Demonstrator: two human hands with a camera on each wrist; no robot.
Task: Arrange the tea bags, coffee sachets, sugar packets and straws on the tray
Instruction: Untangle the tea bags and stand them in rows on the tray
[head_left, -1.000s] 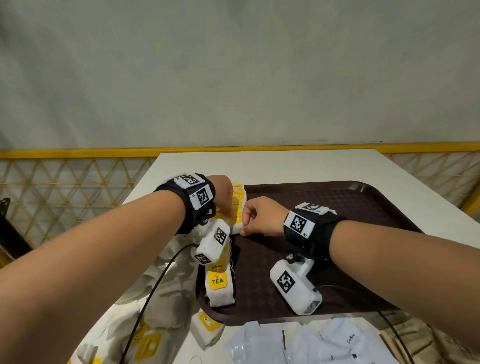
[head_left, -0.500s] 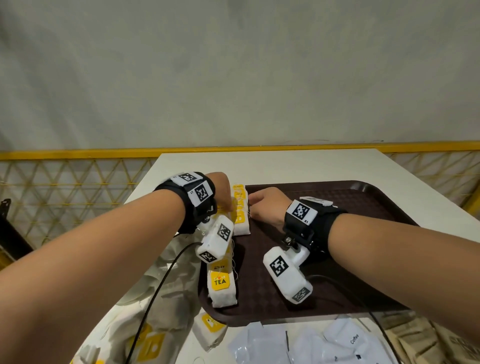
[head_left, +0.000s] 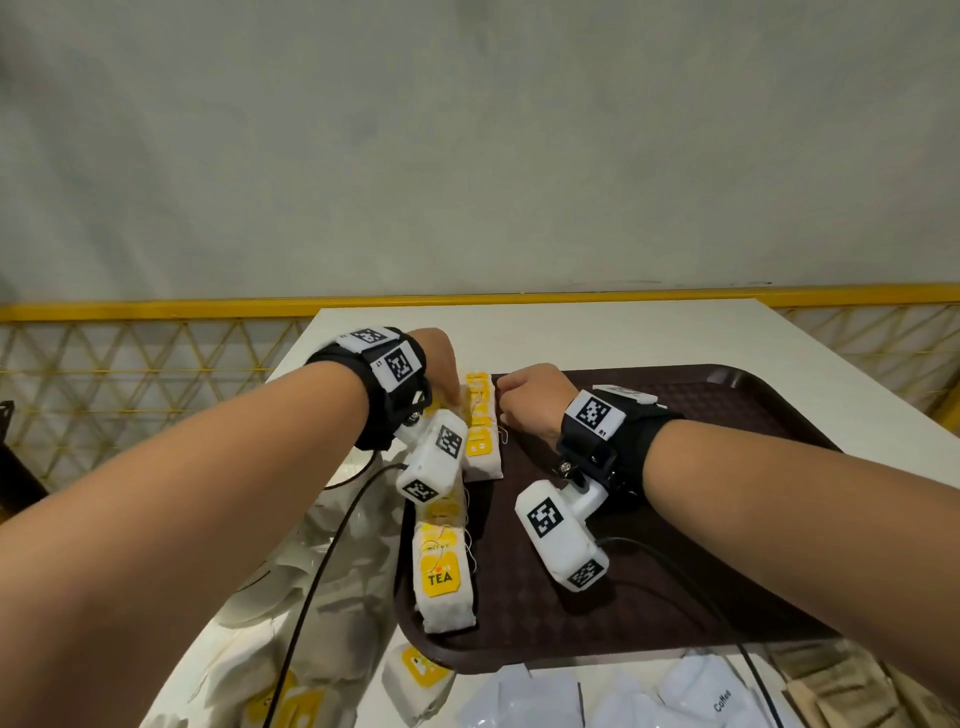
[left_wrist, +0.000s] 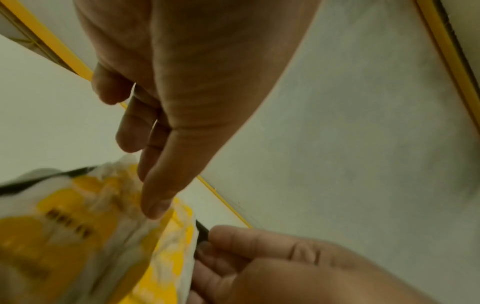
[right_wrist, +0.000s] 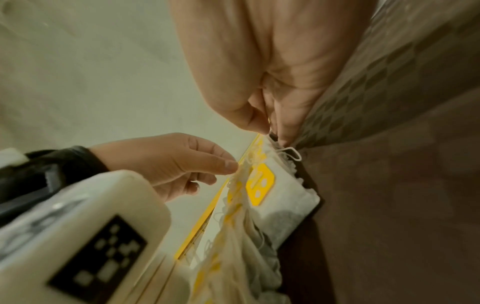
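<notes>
A dark brown tray (head_left: 727, 415) lies on the white table. Several white tea bags with yellow tags run in a row along its left side, from the far stack (head_left: 480, 431) to a near one labelled TEA (head_left: 441, 577). My left hand (head_left: 451, 400) reaches over the far stack, and one straight fingertip (left_wrist: 155, 209) touches the top tea bag (left_wrist: 91, 226). My right hand (head_left: 506, 395) is at the stack's far right end, where thumb and forefinger (right_wrist: 270, 129) pinch the end of a tea bag (right_wrist: 280, 195). No straws are in view.
A crumpled clear bag with yellow print (head_left: 270, 623) lies left of the tray, with a loose tea bag (head_left: 415, 675) at the tray's near corner. White coffee sachets (head_left: 717, 701) and brown packets (head_left: 841, 691) lie in front. A yellow railing (head_left: 130, 312) runs behind the table.
My right hand has moved away from me along the tea bag stack, toward the tray's far left corner. The left hand has hardly moved.
</notes>
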